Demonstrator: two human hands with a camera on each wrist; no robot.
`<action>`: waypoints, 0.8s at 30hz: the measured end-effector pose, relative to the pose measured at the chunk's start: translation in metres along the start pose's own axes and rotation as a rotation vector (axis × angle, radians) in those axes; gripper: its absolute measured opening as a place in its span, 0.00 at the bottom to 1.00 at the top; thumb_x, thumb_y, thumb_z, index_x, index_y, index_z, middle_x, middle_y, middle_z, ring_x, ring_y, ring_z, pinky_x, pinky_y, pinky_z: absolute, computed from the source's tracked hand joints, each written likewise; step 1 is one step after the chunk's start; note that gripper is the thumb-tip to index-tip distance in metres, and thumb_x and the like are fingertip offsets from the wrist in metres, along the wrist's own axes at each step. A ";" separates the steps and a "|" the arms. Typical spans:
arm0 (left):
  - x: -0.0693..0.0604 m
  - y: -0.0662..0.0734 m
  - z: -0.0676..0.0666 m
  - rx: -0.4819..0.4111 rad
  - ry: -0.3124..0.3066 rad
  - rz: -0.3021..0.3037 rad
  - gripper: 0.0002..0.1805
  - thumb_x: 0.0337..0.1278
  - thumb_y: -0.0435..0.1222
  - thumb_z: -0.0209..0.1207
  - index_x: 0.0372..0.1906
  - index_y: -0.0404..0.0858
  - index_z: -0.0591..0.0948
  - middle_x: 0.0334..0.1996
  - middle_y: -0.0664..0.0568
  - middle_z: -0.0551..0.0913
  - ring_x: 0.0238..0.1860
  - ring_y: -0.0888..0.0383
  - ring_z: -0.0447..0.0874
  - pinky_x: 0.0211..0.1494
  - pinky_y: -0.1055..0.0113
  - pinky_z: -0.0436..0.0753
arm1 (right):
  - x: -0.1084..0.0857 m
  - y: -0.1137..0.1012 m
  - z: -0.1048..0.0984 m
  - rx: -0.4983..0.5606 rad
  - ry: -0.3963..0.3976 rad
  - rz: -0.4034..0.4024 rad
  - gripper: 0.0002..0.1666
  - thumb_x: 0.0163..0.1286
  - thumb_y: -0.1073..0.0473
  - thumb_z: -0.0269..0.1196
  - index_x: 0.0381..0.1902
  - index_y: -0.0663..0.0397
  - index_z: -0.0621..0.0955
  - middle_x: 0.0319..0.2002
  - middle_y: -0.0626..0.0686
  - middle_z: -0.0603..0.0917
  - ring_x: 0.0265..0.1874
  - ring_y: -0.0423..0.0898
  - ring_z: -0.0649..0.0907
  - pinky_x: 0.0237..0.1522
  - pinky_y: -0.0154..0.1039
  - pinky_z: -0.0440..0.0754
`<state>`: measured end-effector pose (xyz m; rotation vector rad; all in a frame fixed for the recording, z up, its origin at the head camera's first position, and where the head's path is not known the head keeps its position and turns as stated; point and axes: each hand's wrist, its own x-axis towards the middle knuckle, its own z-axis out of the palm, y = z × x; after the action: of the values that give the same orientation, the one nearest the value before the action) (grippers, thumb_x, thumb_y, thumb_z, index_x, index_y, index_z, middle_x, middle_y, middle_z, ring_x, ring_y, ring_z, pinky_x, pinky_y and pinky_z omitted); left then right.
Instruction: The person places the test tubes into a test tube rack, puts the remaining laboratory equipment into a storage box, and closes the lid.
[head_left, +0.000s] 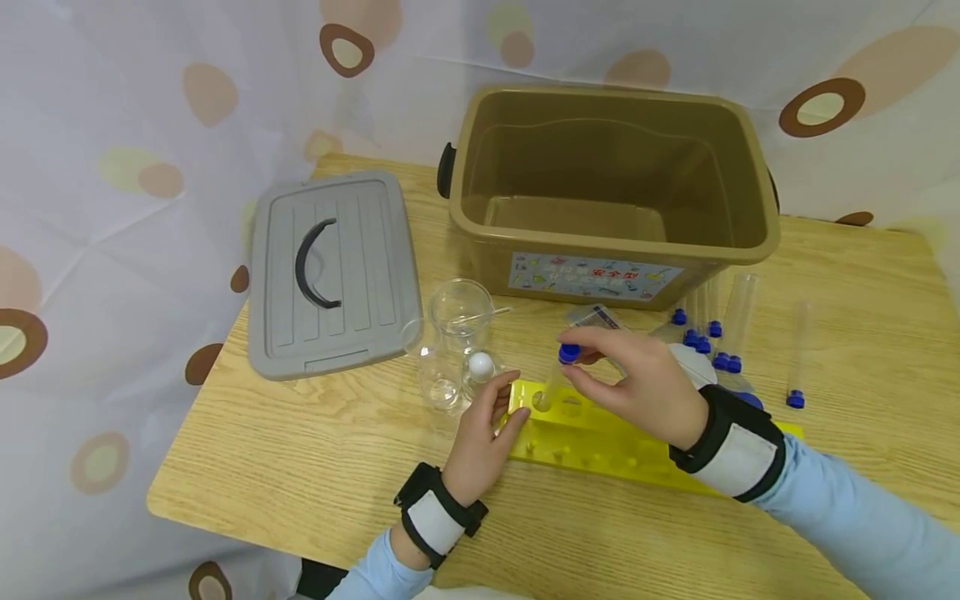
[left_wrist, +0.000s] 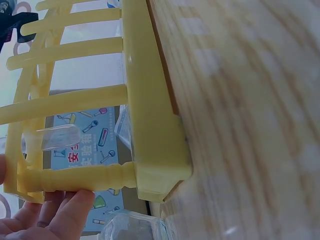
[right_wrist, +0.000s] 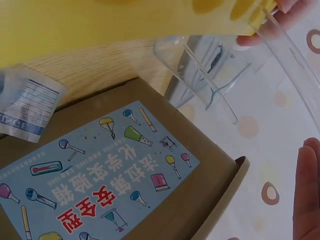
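Note:
My right hand [head_left: 648, 379] pinches the blue cap of a clear test tube [head_left: 552, 390] between thumb and fingers. The tube stands slightly tilted, its lower part in a hole near the left end of a yellow test tube rack [head_left: 592, 454]. In the left wrist view, the tube's rounded end [left_wrist: 62, 137] shows below the rack's top bar. My left hand [head_left: 480, 446] grips the rack's left end, thumb in front and fingers behind. The right wrist view has the tube [right_wrist: 292, 57] at its right edge; its cap is out of sight there.
Behind the rack stands a brown bin [head_left: 480, 262] with a printed label. A grey lid [head_left: 367, 292] lies to the left. A glass beaker [head_left: 461, 312] and other glassware stand left of the rack. Several blue-capped tubes [head_left: 738, 325] lie at right, near a printed packet [head_left: 592, 317].

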<state>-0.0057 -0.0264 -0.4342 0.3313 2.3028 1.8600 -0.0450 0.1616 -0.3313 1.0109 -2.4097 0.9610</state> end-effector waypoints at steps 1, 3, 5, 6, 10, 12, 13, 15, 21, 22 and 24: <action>0.000 0.000 0.000 0.000 -0.002 -0.001 0.24 0.67 0.37 0.51 0.64 0.32 0.65 0.59 0.37 0.71 0.60 0.45 0.71 0.64 0.55 0.73 | 0.000 0.001 0.001 -0.002 -0.005 -0.001 0.31 0.70 0.41 0.47 0.41 0.65 0.81 0.32 0.56 0.85 0.26 0.45 0.84 0.31 0.34 0.82; 0.000 0.000 0.000 -0.001 -0.005 -0.003 0.24 0.67 0.37 0.50 0.64 0.32 0.65 0.59 0.37 0.71 0.60 0.45 0.71 0.64 0.55 0.72 | -0.001 0.002 0.003 -0.005 -0.018 -0.005 0.31 0.70 0.41 0.47 0.41 0.65 0.80 0.32 0.56 0.85 0.26 0.45 0.84 0.31 0.34 0.82; 0.000 0.000 0.000 0.001 -0.007 -0.007 0.24 0.67 0.38 0.50 0.64 0.32 0.65 0.60 0.37 0.70 0.60 0.45 0.71 0.64 0.55 0.72 | -0.002 0.002 0.004 -0.007 -0.033 -0.006 0.31 0.70 0.41 0.46 0.41 0.64 0.80 0.31 0.55 0.85 0.26 0.44 0.84 0.31 0.35 0.82; 0.000 0.000 0.000 0.002 -0.007 -0.008 0.24 0.67 0.38 0.50 0.64 0.32 0.65 0.60 0.36 0.70 0.61 0.45 0.70 0.64 0.55 0.72 | -0.002 0.003 0.005 -0.008 -0.042 -0.007 0.31 0.70 0.41 0.46 0.41 0.63 0.80 0.31 0.55 0.85 0.27 0.44 0.83 0.31 0.35 0.83; 0.000 -0.001 0.000 0.006 -0.009 -0.007 0.24 0.68 0.38 0.50 0.64 0.33 0.65 0.61 0.35 0.69 0.61 0.45 0.70 0.64 0.55 0.72 | -0.003 0.004 0.007 -0.009 -0.070 -0.012 0.29 0.71 0.42 0.45 0.41 0.61 0.80 0.32 0.53 0.85 0.28 0.43 0.84 0.31 0.36 0.83; 0.000 -0.001 0.000 0.008 -0.010 -0.005 0.24 0.68 0.38 0.50 0.64 0.34 0.65 0.61 0.35 0.69 0.62 0.45 0.70 0.64 0.55 0.72 | -0.003 0.005 0.008 -0.006 -0.077 -0.016 0.28 0.71 0.42 0.45 0.41 0.61 0.80 0.32 0.53 0.85 0.28 0.43 0.84 0.31 0.35 0.83; 0.000 -0.001 0.000 0.009 -0.010 -0.004 0.24 0.68 0.38 0.50 0.64 0.34 0.65 0.61 0.35 0.69 0.62 0.45 0.70 0.64 0.55 0.72 | -0.003 0.005 0.008 -0.005 -0.080 -0.016 0.28 0.71 0.42 0.45 0.41 0.61 0.80 0.32 0.53 0.85 0.28 0.43 0.84 0.31 0.35 0.83; 0.000 -0.001 0.000 0.011 -0.010 -0.003 0.24 0.68 0.38 0.50 0.64 0.34 0.65 0.61 0.35 0.69 0.62 0.45 0.70 0.64 0.55 0.72 | -0.003 0.005 0.008 -0.003 -0.084 -0.015 0.28 0.70 0.43 0.45 0.41 0.61 0.80 0.33 0.54 0.85 0.28 0.43 0.84 0.31 0.35 0.84; 0.000 0.000 0.000 0.018 -0.008 0.002 0.24 0.68 0.38 0.50 0.64 0.34 0.65 0.60 0.37 0.70 0.61 0.46 0.71 0.64 0.55 0.72 | -0.004 0.006 0.009 -0.005 -0.097 -0.018 0.28 0.71 0.43 0.45 0.41 0.61 0.79 0.32 0.55 0.85 0.28 0.44 0.84 0.30 0.37 0.84; 0.000 0.000 0.000 0.021 -0.008 0.003 0.24 0.68 0.38 0.50 0.64 0.34 0.65 0.60 0.37 0.70 0.61 0.46 0.71 0.64 0.55 0.72 | -0.004 0.006 0.010 -0.006 -0.097 -0.021 0.28 0.71 0.43 0.45 0.41 0.61 0.79 0.32 0.55 0.85 0.27 0.44 0.84 0.30 0.38 0.84; 0.000 0.000 0.000 0.025 -0.007 0.005 0.24 0.68 0.38 0.50 0.64 0.33 0.65 0.60 0.37 0.71 0.61 0.46 0.71 0.63 0.55 0.73 | -0.004 0.006 0.010 -0.009 -0.097 -0.030 0.28 0.71 0.43 0.45 0.41 0.62 0.79 0.32 0.55 0.85 0.27 0.44 0.84 0.29 0.38 0.84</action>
<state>-0.0059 -0.0265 -0.4346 0.3470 2.3242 1.8309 -0.0474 0.1596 -0.3429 1.1110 -2.4670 0.9100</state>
